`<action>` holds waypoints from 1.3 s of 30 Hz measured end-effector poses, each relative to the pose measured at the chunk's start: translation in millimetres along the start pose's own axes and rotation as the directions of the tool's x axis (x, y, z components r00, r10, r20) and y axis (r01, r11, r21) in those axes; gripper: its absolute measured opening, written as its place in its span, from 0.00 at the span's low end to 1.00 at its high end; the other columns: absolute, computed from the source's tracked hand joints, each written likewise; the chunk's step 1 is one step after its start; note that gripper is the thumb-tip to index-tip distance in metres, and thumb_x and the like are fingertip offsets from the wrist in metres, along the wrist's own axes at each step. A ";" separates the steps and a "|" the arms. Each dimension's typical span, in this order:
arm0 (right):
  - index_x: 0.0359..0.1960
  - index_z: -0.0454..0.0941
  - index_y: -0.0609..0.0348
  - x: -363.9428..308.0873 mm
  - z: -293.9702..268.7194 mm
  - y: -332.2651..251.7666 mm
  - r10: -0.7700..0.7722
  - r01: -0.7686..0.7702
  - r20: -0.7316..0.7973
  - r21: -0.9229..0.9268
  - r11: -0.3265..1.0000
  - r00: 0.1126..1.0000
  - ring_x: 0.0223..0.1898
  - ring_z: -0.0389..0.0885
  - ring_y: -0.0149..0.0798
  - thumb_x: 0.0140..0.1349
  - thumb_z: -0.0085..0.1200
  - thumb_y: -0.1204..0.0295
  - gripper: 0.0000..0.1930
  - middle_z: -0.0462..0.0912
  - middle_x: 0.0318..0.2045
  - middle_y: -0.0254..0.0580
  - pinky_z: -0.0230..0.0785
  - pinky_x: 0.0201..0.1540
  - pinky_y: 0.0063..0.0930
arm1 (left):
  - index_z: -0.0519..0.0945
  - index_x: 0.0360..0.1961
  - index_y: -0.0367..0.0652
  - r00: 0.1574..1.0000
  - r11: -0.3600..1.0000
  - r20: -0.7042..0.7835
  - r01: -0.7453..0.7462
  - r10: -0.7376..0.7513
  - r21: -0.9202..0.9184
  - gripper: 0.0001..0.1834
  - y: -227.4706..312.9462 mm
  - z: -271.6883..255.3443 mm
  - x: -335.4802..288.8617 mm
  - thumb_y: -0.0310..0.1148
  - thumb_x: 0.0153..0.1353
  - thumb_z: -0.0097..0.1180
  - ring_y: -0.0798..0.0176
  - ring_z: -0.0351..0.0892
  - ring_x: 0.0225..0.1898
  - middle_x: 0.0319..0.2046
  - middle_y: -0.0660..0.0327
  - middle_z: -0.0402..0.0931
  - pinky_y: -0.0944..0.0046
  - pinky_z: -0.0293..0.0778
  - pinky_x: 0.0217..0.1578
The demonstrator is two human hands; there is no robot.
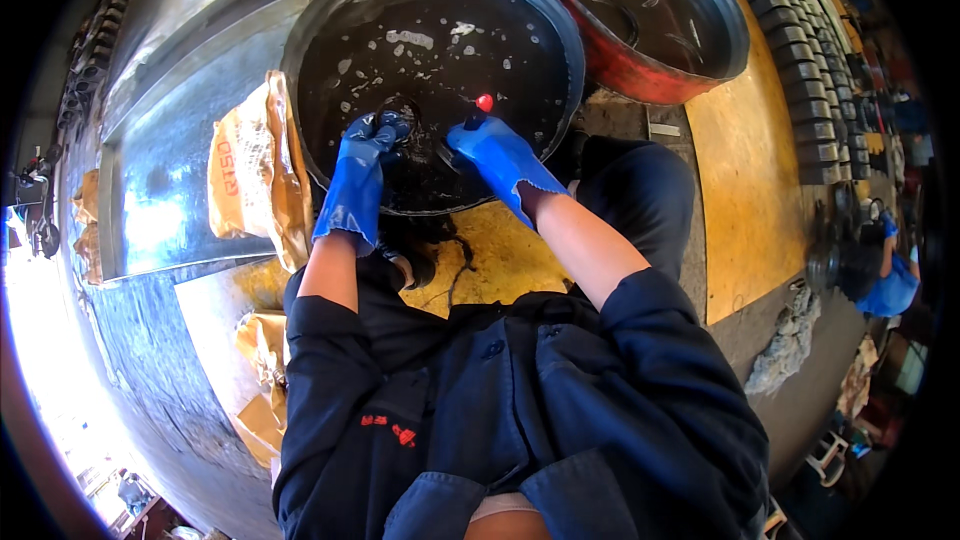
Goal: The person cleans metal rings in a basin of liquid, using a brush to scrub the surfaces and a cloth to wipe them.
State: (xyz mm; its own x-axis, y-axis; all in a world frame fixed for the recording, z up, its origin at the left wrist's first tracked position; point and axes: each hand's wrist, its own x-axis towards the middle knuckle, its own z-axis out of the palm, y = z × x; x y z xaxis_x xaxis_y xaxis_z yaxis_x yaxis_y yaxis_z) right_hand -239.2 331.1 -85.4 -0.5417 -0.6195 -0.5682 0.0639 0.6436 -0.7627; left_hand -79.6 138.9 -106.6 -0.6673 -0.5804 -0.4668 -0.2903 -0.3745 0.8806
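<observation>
Both my hands wear blue rubber gloves and are over a large round tub (573, 50) of dark liquid with patches of pale foam. My left hand (362, 148) is closed at the near left of the tub, its fingertips wet and dark. It grips a dark, wet, rounded piece (398, 122) at the liquid's surface, whose kind I cannot make out. To the right, my right hand (492, 148) is closed around a dark-handled tool with a red knob (485, 102) at its far end. The tool's working end is mostly hidden by the glove and dark liquid.
A red-sided tub (640, 75) of dark liquid stands at the far right. Left of my tub, a crumpled brown paper bag (258, 165) leans by a metal tray (150, 215). Dark blocks (800, 80) are stacked right; a grey rag (790, 345) lies nearer. Someone in blue (888, 285) is farther right.
</observation>
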 end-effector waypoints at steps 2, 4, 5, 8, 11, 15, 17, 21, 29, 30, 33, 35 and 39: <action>0.49 0.90 0.55 -0.5 -1.7 10.5 -0.039 0.041 -0.069 0.027 0.999 0.997 0.46 0.91 0.53 0.64 0.59 0.54 0.20 0.92 0.41 0.54 0.78 0.53 0.42 | 0.81 0.63 0.42 0.998 0.998 0.012 0.066 -0.066 0.015 0.16 5.6 0.0 1.7 0.28 0.77 0.58 0.60 0.87 0.57 0.53 0.60 0.89 0.59 0.82 0.51; 0.48 0.90 0.55 4.3 5.4 23.3 -0.098 0.110 -0.251 0.033 0.993 0.963 0.44 0.91 0.53 0.65 0.59 0.55 0.20 0.91 0.39 0.53 0.79 0.50 0.42 | 0.80 0.63 0.43 0.994 0.994 0.015 0.105 -0.105 0.029 0.16 8.0 2.0 1.7 0.29 0.77 0.58 0.61 0.87 0.57 0.54 0.61 0.89 0.59 0.81 0.50; 0.47 0.90 0.55 11.4 3.5 33.0 -0.070 0.078 -0.219 0.027 0.997 0.973 0.41 0.90 0.50 0.66 0.59 0.54 0.20 0.91 0.38 0.51 0.79 0.49 0.40 | 0.81 0.63 0.43 0.993 0.993 0.019 0.114 -0.115 0.037 0.16 8.1 8.2 0.6 0.29 0.77 0.59 0.61 0.87 0.57 0.54 0.61 0.89 0.59 0.81 0.50; 0.45 0.90 0.55 21.0 -3.7 29.6 -0.034 0.061 -0.137 0.199 0.978 0.990 0.35 0.88 0.40 0.69 0.59 0.53 0.19 0.91 0.35 0.44 0.78 0.43 0.35 | 0.82 0.62 0.42 0.993 0.995 0.066 0.098 -0.100 0.026 0.16 8.3 6.4 5.9 0.31 0.76 0.59 0.61 0.87 0.56 0.53 0.60 0.89 0.58 0.82 0.52; 0.43 0.89 0.54 -17.3 0.7 -40.4 -0.045 0.109 -0.129 0.553 0.826 0.991 0.30 0.83 0.27 0.73 0.59 0.51 0.19 0.89 0.31 0.32 0.75 0.37 0.27 | 0.83 0.61 0.42 0.986 0.992 0.155 0.079 -0.064 -0.097 0.16 -17.6 -11.0 15.2 0.34 0.76 0.61 0.61 0.87 0.52 0.51 0.59 0.88 0.56 0.83 0.52; 0.48 0.89 0.55 0.6 8.8 -51.8 -0.071 0.103 -0.085 0.474 0.875 0.994 0.31 0.85 0.29 0.74 0.60 0.54 0.18 0.90 0.34 0.35 0.77 0.38 0.26 | 0.84 0.59 0.39 0.978 0.958 0.179 0.151 -0.108 -0.244 0.17 -13.2 -4.0 20.0 0.36 0.77 0.61 0.58 0.87 0.51 0.50 0.56 0.88 0.55 0.83 0.55; 0.52 0.89 0.56 3.3 11.1 -42.7 -0.178 0.186 -0.062 0.478 0.859 0.982 0.33 0.86 0.29 0.75 0.59 0.58 0.16 0.91 0.35 0.36 0.78 0.39 0.25 | 0.85 0.58 0.38 0.974 0.929 0.166 0.201 -0.155 -0.312 0.17 -7.9 0.6 17.2 0.37 0.77 0.60 0.56 0.87 0.52 0.51 0.54 0.88 0.54 0.82 0.58; 0.60 0.87 0.54 -1.1 7.9 -44.0 -0.350 0.323 0.103 0.215 0.922 0.931 0.38 0.88 0.30 0.75 0.59 0.67 0.16 0.92 0.40 0.40 0.82 0.45 0.27 | 0.85 0.59 0.38 0.969 0.912 0.041 0.242 -0.242 -0.332 0.17 5.3 -3.6 10.1 0.39 0.78 0.58 0.60 0.85 0.49 0.49 0.53 0.87 0.62 0.80 0.56; 0.58 0.87 0.45 -24.3 3.6 -26.3 -0.471 0.494 0.151 -0.245 0.834 0.869 0.54 0.88 0.52 0.71 0.60 0.59 0.17 0.90 0.52 0.47 0.80 0.61 0.42 | 0.84 0.55 0.31 0.995 0.963 0.101 0.052 -0.025 -0.266 0.17 -6.2 -10.0 16.7 0.36 0.79 0.57 0.56 0.88 0.48 0.48 0.51 0.89 0.57 0.82 0.56; 0.58 0.87 0.45 -26.4 1.9 -27.0 -0.436 0.459 0.145 -0.266 0.848 0.888 0.54 0.88 0.52 0.71 0.60 0.59 0.17 0.90 0.52 0.47 0.80 0.61 0.42 | 0.84 0.54 0.30 0.996 0.943 0.092 0.047 -0.018 -0.330 0.17 -8.7 -11.4 20.3 0.36 0.79 0.58 0.54 0.88 0.48 0.48 0.50 0.89 0.55 0.83 0.56; 0.58 0.87 0.43 -26.1 -2.8 -32.0 -0.359 0.359 0.055 -0.293 0.886 0.932 0.54 0.88 0.53 0.71 0.59 0.58 0.17 0.90 0.52 0.48 0.81 0.60 0.44 | 0.83 0.53 0.29 0.988 0.908 0.117 0.137 -0.098 -0.397 0.17 -10.1 -16.0 32.3 0.36 0.77 0.60 0.50 0.90 0.46 0.46 0.46 0.89 0.50 0.86 0.52; 0.58 0.86 0.41 -22.4 -3.7 -32.0 -0.404 0.375 -0.024 -0.328 0.867 0.914 0.54 0.88 0.53 0.71 0.60 0.58 0.17 0.90 0.51 0.47 0.81 0.59 0.45 | 0.83 0.53 0.30 0.994 0.914 0.076 0.108 -0.084 -0.390 0.17 -12.0 -16.5 32.5 0.36 0.77 0.61 0.50 0.90 0.46 0.46 0.47 0.89 0.49 0.87 0.50; 0.57 0.86 0.40 -26.8 -1.8 -28.1 -0.518 0.492 -0.016 -0.291 0.821 0.855 0.54 0.88 0.54 0.71 0.60 0.58 0.16 0.90 0.50 0.46 0.82 0.58 0.46 | 0.83 0.53 0.32 0.988 0.917 0.065 0.156 -0.142 -0.368 0.18 -6.2 -15.6 33.8 0.39 0.77 0.60 0.50 0.91 0.45 0.45 0.48 0.90 0.48 0.88 0.50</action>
State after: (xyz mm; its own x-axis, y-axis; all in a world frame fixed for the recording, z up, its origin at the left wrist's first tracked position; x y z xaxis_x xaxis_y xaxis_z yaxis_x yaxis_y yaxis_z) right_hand -228.0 330.4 -48.2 -0.5095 -0.8561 -0.0862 -0.4575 0.3544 -0.8155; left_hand -89.6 110.3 -129.1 -0.6626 -0.4730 -0.5808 -0.1177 -0.7000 0.7044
